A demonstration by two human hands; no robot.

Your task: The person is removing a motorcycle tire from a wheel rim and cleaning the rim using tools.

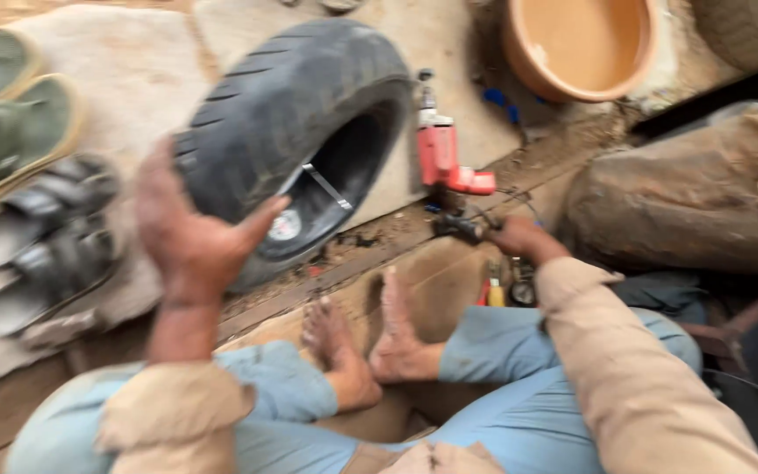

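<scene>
A black tyre on its wheel (296, 132) stands tilted on the ground in front of me. My left hand (190, 228) grips its near tread and sidewall. Inside the rim a metal strip and a round white sticker show. My right hand (519, 239) reaches to the right and closes on a small dark tool (460, 226) lying on the dirt. Just behind that tool stands a red power tool (442, 156). I sit cross-legged with bare feet (370, 338) below the tyre.
Green and black sandals (24, 175) lie on a mat at the left. An orange basin (576, 44) stands at the top right. A large brown sack or log (686, 202) blocks the right side. Small tools (506, 290) lie by my right knee.
</scene>
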